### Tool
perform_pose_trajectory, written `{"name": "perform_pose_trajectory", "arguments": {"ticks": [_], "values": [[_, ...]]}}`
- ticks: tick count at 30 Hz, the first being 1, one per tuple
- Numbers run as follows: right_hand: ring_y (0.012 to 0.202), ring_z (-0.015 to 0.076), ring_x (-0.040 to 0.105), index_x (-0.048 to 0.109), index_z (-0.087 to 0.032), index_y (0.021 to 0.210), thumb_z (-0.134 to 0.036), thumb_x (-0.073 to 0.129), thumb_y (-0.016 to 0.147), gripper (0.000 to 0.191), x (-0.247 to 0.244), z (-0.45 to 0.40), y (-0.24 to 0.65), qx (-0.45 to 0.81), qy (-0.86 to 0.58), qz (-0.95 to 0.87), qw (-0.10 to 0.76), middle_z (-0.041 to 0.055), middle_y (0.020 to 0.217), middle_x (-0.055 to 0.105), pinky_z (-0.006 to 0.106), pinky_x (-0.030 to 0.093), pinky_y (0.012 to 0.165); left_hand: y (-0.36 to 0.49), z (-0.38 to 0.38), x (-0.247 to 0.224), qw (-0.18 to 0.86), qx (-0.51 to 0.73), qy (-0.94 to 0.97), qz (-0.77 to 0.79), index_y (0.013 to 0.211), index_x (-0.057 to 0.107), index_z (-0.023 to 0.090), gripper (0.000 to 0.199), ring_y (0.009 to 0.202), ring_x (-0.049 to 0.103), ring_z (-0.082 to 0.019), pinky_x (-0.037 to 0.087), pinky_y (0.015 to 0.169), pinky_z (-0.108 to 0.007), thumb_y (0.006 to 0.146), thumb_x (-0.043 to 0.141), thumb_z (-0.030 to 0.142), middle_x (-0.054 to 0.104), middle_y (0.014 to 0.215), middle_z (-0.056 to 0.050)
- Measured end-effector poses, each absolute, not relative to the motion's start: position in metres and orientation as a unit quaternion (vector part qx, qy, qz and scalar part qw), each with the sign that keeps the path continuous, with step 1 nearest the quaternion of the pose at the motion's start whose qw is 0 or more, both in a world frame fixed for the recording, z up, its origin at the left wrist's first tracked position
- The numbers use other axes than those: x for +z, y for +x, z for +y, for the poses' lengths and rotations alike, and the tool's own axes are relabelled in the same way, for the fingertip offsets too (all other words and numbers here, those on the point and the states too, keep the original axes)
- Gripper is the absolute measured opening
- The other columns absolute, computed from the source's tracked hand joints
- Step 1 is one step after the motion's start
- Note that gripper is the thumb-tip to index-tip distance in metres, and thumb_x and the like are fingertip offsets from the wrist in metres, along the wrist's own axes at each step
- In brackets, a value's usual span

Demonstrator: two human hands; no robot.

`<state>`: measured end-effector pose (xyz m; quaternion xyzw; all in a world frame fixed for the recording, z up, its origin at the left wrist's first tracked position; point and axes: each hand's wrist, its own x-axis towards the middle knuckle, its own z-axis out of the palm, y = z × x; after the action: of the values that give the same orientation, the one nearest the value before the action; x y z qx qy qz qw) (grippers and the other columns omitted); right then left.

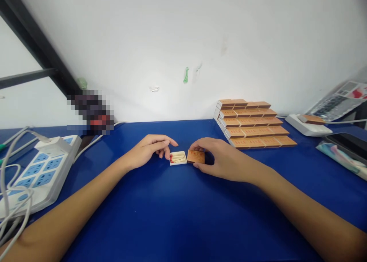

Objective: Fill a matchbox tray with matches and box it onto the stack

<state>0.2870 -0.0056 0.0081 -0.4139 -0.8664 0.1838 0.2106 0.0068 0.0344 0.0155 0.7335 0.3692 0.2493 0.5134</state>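
Observation:
In the middle of the blue table lies a small white matchbox tray [178, 162], holding several red-headed matches [178, 157]. Its brown printed sleeve [196, 156] is at the tray's right end, and the two meet or nearly meet. My right hand [218, 157] grips that sleeve between the thumb in front and the fingers behind. On the other side, my left hand [151, 149] has its index finger stretched out above the tray's back left corner. Its lower fingers bend down beside the tray's left end; whether they touch it I cannot tell. Nothing shows in the left hand.
Matchboxes [255, 132] rise in a stepped stack at the back right, against the white wall [172, 33]. A power strip [43, 166] with tangled white cables sits at left. A white adapter block [308, 126] carrying another matchbox, and a dark phone-like object [348, 147], are at right.

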Motion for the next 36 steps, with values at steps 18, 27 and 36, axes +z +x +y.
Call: {"name": "perform_pose_trajectory", "arguments": {"ticks": [18, 27, 36], "values": [[0.100, 0.0218, 0.068, 0.073, -0.027, 0.118, -0.032, 0.078, 0.086, 0.033, 0.008, -0.001, 0.286, 0.224, -0.430, -0.845, 0.225, 0.0028, 0.115, 0.075, 0.035, 0.053, 0.087, 0.009, 0.023, 0.010, 0.268, 0.209, 0.858, 0.384, 0.099, 0.078, 0.023, 0.029, 0.077, 0.056, -0.014, 0.044, 0.070, -0.029, 0.080, 0.084, 0.044, 0.068, 0.092, 0.000], [0.091, 0.0189, 0.069, 0.072, -0.025, 0.117, -0.035, 0.078, 0.088, 0.031, 0.008, -0.002, 0.284, 0.267, -0.423, -0.809, 0.310, 0.0022, 0.114, 0.076, 0.036, 0.057, 0.085, 0.008, 0.026, 0.010, 0.310, 0.259, 0.827, 0.392, 0.107, 0.081, 0.023, 0.035, 0.077, 0.059, -0.015, 0.045, 0.072, -0.029, 0.079, 0.087, 0.043, 0.073, 0.089, -0.001], [0.112, 0.0226, 0.072, 0.064, -0.026, 0.127, -0.040, 0.077, 0.090, 0.042, -0.001, -0.008, 0.268, 0.390, -0.396, -0.724, 0.408, 0.0054, 0.125, 0.074, 0.043, 0.058, 0.104, 0.017, 0.016, 0.015, 0.300, 0.333, 0.796, 0.405, 0.108, 0.082, 0.024, 0.037, 0.081, 0.064, -0.017, 0.050, 0.076, -0.029, 0.078, 0.090, 0.043, 0.078, 0.094, -0.001]]}}
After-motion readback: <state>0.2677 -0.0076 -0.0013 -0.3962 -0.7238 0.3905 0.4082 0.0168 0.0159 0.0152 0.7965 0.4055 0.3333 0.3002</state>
